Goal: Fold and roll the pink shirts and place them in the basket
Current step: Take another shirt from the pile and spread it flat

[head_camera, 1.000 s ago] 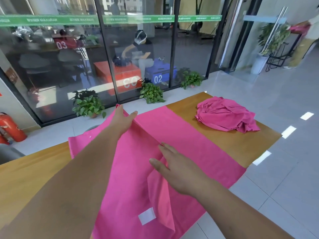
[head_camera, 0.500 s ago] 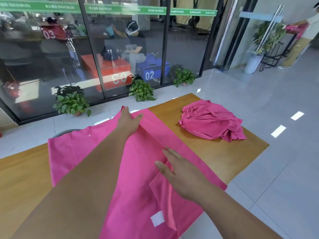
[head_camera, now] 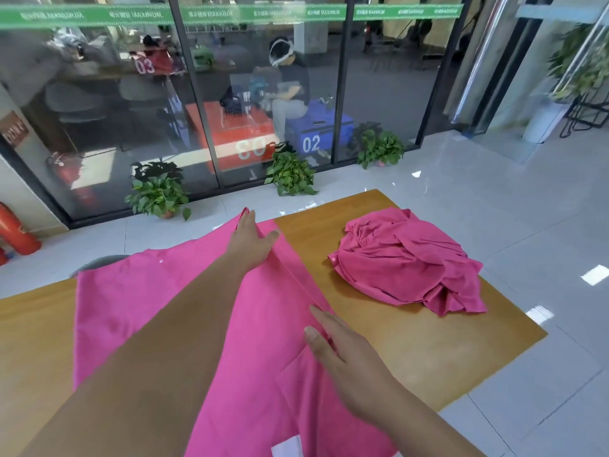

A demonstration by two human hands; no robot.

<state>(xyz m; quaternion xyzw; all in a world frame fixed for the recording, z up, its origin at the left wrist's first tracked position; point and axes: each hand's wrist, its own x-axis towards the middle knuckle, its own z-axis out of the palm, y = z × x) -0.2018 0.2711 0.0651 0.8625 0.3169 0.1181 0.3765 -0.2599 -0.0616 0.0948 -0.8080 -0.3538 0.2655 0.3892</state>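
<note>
A pink shirt [head_camera: 131, 311] lies spread flat across the wooden table [head_camera: 412, 344], its right side folded in so a straight fold edge runs from far to near. My left hand [head_camera: 252, 239] lies flat with straight fingers on the far end of that fold. My right hand [head_camera: 342, 351] presses flat on the fold's near part, thumb out to the left. A white label [head_camera: 286, 446] shows at the shirt's near edge. A second pink shirt [head_camera: 405, 262] sits crumpled in a heap on the table's right part. No basket is in view.
The table's right and far edges drop to a pale tiled floor [head_camera: 494, 192]. Potted plants [head_camera: 290, 174] stand along a glass wall beyond. A grey round object [head_camera: 102, 262] shows past the table's far edge. A red extinguisher [head_camera: 16, 235] stands at far left.
The shirt's right side has been folded inward, so its right edge now lies farther left and more bare table shows. Both hands moved left with the fold and stay flat on it.
</note>
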